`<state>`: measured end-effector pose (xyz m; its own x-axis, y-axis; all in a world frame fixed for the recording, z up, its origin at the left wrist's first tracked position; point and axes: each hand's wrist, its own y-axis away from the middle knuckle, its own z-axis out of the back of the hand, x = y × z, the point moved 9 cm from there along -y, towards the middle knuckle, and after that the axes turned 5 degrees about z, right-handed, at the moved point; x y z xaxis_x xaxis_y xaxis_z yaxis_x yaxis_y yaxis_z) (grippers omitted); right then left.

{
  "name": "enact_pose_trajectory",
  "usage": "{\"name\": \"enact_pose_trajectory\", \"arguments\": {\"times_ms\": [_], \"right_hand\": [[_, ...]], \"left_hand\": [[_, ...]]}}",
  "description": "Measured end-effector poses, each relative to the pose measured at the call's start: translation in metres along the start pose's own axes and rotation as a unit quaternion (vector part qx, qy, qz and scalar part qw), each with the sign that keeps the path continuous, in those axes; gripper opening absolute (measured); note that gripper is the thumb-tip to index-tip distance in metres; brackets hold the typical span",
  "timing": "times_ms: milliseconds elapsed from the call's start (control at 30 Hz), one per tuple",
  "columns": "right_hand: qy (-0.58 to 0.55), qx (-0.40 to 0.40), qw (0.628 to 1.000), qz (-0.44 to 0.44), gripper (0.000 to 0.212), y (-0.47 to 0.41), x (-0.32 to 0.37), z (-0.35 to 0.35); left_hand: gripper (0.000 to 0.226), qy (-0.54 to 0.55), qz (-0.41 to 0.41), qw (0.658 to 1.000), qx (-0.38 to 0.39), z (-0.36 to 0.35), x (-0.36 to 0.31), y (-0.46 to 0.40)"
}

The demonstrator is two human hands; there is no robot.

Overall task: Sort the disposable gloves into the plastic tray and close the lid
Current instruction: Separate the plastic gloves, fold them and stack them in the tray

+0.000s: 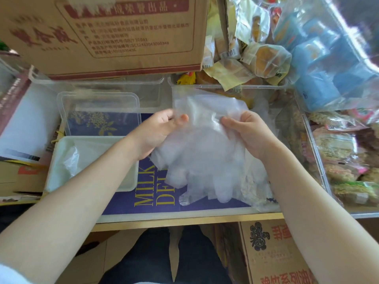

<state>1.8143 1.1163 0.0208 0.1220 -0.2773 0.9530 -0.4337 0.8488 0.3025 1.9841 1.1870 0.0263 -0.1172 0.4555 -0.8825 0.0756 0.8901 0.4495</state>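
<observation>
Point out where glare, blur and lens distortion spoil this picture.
Head view: glare whitens the clear bag of blue packs at top right; the cardboard box print is soft and partly smeared; wide-angle bending curves the edges. The gloves, gripped by the left hand and right hand, read hazy but sharp enough.

A single wide-angle view from the person's head looks steeply down and forward, close over both forearms and the cluttered worktop [184, 219], its edges bent and perhaps slightly blurred.

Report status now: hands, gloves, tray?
Left hand and right hand both pinch the gloves, held up. Tray open, nearly empty. Lid off, behind it.
</observation>
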Motion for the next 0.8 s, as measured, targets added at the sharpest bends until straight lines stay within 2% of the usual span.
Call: {"name": "enact_pose_trajectory", "arguments": {"times_ms": [33, 100, 200, 300, 367, 433, 533, 700, 800], "right_hand": [[0.010, -0.016, 1.000, 0.016, 0.016, 0.001, 0.008, 0.002], [0.027, -0.044, 0.997, 0.049, 0.013, 0.005, 0.025, 0.004], [0.052, -0.070, 0.994, 0.071, 0.013, 0.011, 0.040, 0.003], [0.019, -0.004, 1.000, 0.018, 0.003, 0.015, 0.030, -0.008], [0.028, 0.051, 0.997, -0.043, 0.015, 0.021, 0.017, -0.014], [0.067, 0.070, 0.994, -0.056, 0.013, 0.026, 0.013, -0.017], [0.131, 0.052, 0.990, -0.006, 0.005, 0.025, 0.022, -0.018], [0.079, 0.041, 0.996, 0.019, 0.005, 0.021, 0.029, -0.021], [0.035, 0.034, 0.999, 0.004, 0.011, 0.017, 0.028, -0.021]], "left_hand": [[0.041, -0.026, 0.007, 1.000, 0.012, 0.002, 0.002, 0.003], [0.028, -0.083, 0.012, 0.996, 0.028, 0.004, 0.004, 0.012], [0.014, -0.126, -0.008, 0.992, -0.004, 0.012, -0.001, 0.021], [0.016, -0.088, -0.028, 0.995, -0.044, 0.024, -0.009, 0.028], [0.018, -0.072, -0.036, 0.995, -0.053, 0.029, -0.015, 0.030], [0.018, -0.069, -0.043, 0.995, -0.048, 0.029, -0.020, 0.033], [0.020, -0.086, -0.046, 0.993, -0.062, 0.034, -0.023, 0.036], [0.016, -0.145, -0.090, 0.978, -0.119, 0.052, -0.032, 0.039], [0.015, -0.110, -0.096, 0.984, -0.106, 0.052, -0.035, 0.038]]}}
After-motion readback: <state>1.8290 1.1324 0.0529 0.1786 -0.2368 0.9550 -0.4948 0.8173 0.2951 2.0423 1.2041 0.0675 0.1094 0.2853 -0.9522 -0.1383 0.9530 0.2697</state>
